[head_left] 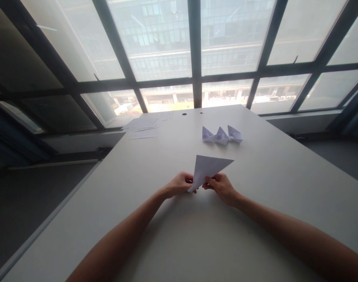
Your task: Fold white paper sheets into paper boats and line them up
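A sheet of white paper folded into a triangle (208, 168) is held up just above the table, one long edge on top and a narrow corner pointing down towards me. My left hand (181, 183) grips it at the lower left, with some fingertips hidden behind the paper. At the lower right edge, my right hand (221, 186) pinches it, thumb in front and fingers behind. Beyond my hands stand three folded paper boats (222, 136) in a row, touching or nearly touching.
Loose white paper sheets (142, 124) lie overlapping at the far left of the white table (173, 243). Two small dark marks, one a round hole (184, 114), sit near the far edge. Large framed windows (197, 51) rise behind the table.
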A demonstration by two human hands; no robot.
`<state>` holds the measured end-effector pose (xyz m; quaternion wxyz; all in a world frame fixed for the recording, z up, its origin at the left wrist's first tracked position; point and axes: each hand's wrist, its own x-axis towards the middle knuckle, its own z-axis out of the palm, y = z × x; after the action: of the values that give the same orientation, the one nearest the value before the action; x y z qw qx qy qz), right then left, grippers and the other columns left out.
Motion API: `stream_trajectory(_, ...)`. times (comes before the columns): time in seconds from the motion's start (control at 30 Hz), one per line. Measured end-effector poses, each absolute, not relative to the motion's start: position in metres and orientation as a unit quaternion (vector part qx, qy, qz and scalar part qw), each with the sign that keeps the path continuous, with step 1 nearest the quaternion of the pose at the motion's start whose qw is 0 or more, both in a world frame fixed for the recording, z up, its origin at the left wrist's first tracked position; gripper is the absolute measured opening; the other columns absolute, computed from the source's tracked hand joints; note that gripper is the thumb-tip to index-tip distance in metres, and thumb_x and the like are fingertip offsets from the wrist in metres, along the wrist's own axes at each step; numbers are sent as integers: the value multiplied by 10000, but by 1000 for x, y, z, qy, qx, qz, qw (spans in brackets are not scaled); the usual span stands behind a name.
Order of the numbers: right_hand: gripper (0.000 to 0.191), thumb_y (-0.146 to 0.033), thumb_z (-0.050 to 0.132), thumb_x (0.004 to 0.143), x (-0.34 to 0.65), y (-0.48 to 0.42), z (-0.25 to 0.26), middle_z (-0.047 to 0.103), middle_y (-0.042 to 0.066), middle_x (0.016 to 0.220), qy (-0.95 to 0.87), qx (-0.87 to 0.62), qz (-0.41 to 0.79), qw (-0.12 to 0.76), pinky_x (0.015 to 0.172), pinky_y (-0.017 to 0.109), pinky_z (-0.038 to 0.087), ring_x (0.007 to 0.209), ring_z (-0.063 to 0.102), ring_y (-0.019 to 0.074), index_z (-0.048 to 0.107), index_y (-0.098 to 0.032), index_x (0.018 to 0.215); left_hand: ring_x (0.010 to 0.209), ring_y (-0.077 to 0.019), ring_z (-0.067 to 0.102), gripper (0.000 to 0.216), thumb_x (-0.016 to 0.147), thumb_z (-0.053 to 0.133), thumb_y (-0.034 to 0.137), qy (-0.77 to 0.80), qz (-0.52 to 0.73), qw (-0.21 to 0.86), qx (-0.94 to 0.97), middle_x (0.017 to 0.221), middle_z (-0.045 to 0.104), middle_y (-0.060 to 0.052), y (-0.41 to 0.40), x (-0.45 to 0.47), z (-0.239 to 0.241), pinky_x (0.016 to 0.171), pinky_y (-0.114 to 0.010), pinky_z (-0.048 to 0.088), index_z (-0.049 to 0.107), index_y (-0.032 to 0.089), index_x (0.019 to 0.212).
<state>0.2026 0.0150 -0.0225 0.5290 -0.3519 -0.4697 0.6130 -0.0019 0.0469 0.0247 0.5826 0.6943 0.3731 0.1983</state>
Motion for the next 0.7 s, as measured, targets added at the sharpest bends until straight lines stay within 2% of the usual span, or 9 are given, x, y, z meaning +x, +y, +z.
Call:
stream_trajectory(0.17, 318, -440, 760, 768, 203, 13, -21, 702, 74, 705, -474, -354, 606, 532, 684, 368, 534, 670, 647, 195, 736, -125, 797, 701, -179, 653, 289, 770, 703, 389, 335, 156, 614, 698, 791, 722, -78, 50, -7, 28, 651, -264, 487, 772, 134, 887)
stream_trajectory(0.43, 325, -437, 819, 690, 199, 11, -19, 711, 73, 682, -474, -371, 600, 528, 681, 410, 555, 636, 658, 209, 750, -137, 793, 637, -163, 636, 230, 731, 736, 326, 368, 187, 590, 694, 747, 715, -66, 49, -6, 20, 591, -240, 464, 755, 116, 821)
stream_trajectory(0.53, 347, -440, 842, 655, 200, 13, -17, 705, 72, 688, -413, -386, 606, 560, 725, 416, 554, 644, 652, 204, 742, -130, 773, 678, -174, 650, 377, 797, 689, 473, 359, 226, 615, 665, 756, 711, -90, 49, -5, 21, 652, -264, 492, 754, 107, 863)
stream_trajectory(0.63, 343, -418, 863, 632, 201, 16, -15, 700, 67, 733, -345, -374, 619, 598, 773, 407, 552, 649, 629, 180, 730, -128, 758, 784, -212, 672, 605, 833, 573, 648, 318, 294, 646, 628, 879, 719, -140, 50, -5, 22, 760, -328, 514, 741, 89, 991)
stream_trajectory(0.7, 321, -395, 871, 625, 203, 18, -15, 701, 64, 765, -317, -364, 621, 617, 805, 405, 551, 661, 621, 172, 725, -135, 744, 818, -221, 669, 586, 762, 685, 622, 313, 316, 623, 643, 917, 723, -128, 49, -4, 21, 781, -333, 508, 736, 103, 1029)
